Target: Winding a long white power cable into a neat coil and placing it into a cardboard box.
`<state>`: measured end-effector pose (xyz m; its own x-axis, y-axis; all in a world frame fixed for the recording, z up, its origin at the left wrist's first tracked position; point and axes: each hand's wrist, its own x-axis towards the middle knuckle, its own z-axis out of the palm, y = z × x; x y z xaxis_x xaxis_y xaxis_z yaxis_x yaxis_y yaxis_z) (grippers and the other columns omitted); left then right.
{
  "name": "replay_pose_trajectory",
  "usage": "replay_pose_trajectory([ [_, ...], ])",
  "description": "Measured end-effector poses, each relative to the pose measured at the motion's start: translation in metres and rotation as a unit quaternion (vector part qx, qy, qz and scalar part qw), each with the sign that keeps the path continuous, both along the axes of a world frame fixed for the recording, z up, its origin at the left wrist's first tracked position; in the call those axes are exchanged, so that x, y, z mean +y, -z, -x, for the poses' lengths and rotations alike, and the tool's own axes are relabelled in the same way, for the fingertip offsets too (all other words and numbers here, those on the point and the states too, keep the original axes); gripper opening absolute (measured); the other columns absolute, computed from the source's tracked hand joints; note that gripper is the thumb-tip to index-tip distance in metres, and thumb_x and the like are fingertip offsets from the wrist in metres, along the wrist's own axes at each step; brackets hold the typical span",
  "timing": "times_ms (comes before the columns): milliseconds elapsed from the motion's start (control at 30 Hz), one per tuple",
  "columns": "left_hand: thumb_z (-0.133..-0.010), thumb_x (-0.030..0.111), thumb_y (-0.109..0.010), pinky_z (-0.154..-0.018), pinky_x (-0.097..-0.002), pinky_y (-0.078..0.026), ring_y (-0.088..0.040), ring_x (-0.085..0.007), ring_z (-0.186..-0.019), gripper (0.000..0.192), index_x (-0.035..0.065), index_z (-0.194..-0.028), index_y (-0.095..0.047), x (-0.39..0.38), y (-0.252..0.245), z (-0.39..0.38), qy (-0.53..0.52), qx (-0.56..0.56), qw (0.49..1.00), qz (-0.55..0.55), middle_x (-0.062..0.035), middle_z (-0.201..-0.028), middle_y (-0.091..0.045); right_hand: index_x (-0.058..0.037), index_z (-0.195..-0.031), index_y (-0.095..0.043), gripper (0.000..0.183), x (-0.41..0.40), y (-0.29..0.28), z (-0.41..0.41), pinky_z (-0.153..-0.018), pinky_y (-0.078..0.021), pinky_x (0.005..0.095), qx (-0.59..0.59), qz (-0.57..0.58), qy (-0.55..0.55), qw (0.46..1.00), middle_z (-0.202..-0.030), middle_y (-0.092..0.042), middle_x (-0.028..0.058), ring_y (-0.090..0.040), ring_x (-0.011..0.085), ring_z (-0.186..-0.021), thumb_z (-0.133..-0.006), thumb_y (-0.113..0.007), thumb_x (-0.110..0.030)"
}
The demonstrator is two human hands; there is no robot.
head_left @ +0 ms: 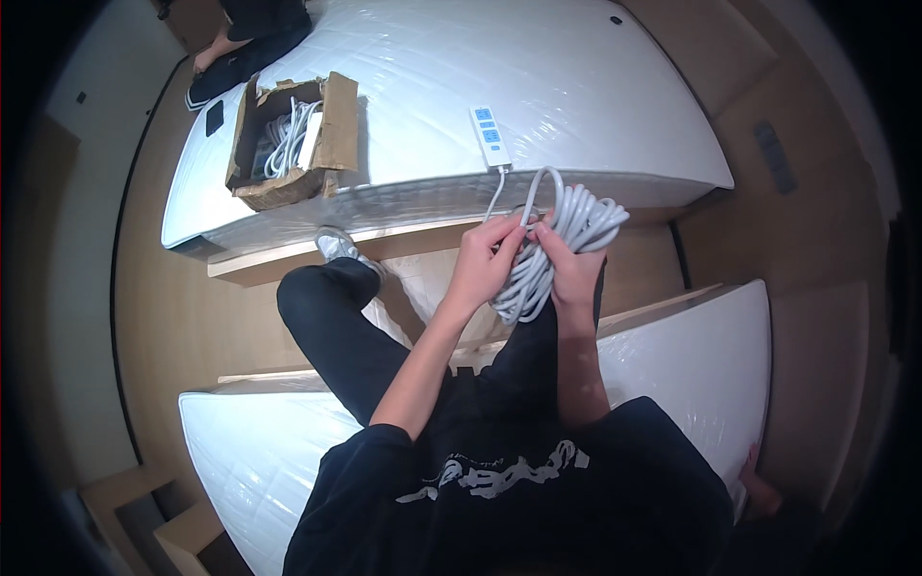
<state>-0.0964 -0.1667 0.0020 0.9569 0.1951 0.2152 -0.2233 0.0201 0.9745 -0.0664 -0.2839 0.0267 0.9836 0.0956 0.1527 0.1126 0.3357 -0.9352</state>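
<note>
A thick coiled bundle of light grey electrical cable is held above my knee. My right hand grips the bundle, its thumb pressing near the middle. On the left side of the coil, my left hand pinches a part of the cable between thumb and fingertips. One loop rises above both hands. A white power strip with blue socket faces lies on the plastic-wrapped mattress in front of me; its cord drops over the mattress edge towards my hands.
An open cardboard box holding more grey cables stands on the far mattress, beside a black phone. A person in dark clothes sits at the upper left. Another person's arm rests at the lower right. I sit on a second wrapped mattress.
</note>
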Motion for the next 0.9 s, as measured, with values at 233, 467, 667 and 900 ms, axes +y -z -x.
replay_pose_trajectory([
  [233,-0.083,0.009,-0.055,-0.059,-0.0403,-0.043,-0.055,-0.0329,-0.070,0.016,-0.0001,-0.095,-0.061,0.012,0.015,0.019,-0.069,-0.052,0.947,-0.308,-0.0148,-0.073,-0.052,0.0019,-0.114,-0.043,0.050,0.026,0.029,0.000,-0.075,-0.0454,0.0240,0.041,0.034,0.075,0.996,-0.093,-0.056,0.0051,-0.057,0.0111,-0.082,-0.071,-0.068,0.006],
  [467,-0.080,0.004,-0.054,-0.061,-0.0399,-0.046,-0.056,-0.0313,-0.074,0.021,0.0009,-0.100,-0.058,0.018,0.020,0.032,-0.052,-0.060,0.906,-0.417,-0.0135,-0.079,-0.052,0.0041,-0.121,-0.037,0.062,0.039,0.044,0.023,-0.092,-0.0374,0.0284,-0.016,0.061,0.132,0.989,-0.113,-0.047,0.0105,-0.048,0.0157,-0.104,-0.069,-0.072,0.001],
  [667,-0.081,0.005,-0.054,-0.063,-0.0394,-0.045,-0.056,-0.0314,-0.076,0.021,0.0019,-0.102,-0.058,0.015,0.032,0.048,-0.100,0.019,0.924,-0.369,-0.0137,-0.080,-0.052,0.0043,-0.113,-0.049,0.046,0.035,0.071,0.006,-0.082,-0.0444,0.0267,0.108,-0.024,-0.034,0.993,-0.098,-0.059,0.0087,-0.058,0.0143,-0.088,-0.070,-0.066,0.004],
  [900,-0.081,0.004,-0.058,-0.067,-0.0319,-0.045,-0.059,-0.0241,-0.074,0.023,-0.0015,-0.104,-0.057,0.027,0.053,0.061,-0.068,0.073,0.969,-0.226,-0.0112,-0.078,-0.056,0.0049,-0.116,-0.046,0.039,0.005,0.115,0.007,-0.086,-0.0497,0.0386,0.213,-0.136,-0.189,0.949,-0.100,-0.060,0.0170,-0.061,0.0292,-0.094,-0.080,-0.052,-0.007],
])
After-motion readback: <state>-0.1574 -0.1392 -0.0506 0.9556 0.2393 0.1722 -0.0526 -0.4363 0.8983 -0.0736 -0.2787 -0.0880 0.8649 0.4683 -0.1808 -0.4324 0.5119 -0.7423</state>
